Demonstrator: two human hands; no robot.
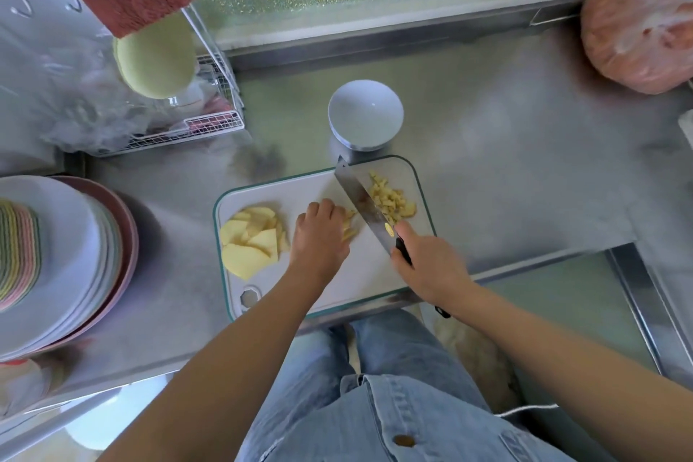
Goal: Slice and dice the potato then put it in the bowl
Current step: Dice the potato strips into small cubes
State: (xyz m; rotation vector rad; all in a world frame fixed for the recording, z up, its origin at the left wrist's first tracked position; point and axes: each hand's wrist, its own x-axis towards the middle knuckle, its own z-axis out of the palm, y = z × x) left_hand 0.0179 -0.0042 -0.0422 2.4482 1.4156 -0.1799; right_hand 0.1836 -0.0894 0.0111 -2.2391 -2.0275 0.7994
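A white cutting board [303,191] with a green rim lies on the steel counter. Yellow potato slices [249,238] are piled on its left side. Diced potato [392,201] lies on its far right. My left hand [318,236] presses curled fingers on a few potato strips [348,225] in the middle. My right hand [431,266] grips the black handle of a broad knife [365,204], whose blade stands between the strips and the diced pile. An empty white bowl [365,114] sits just beyond the board.
A stack of plates [63,259] stands at the left. A wire dish rack [195,116] with plastic bags sits at the back left. A pinkish wrapped bundle [637,22] lies at the back right. The counter's front edge runs just under the board.
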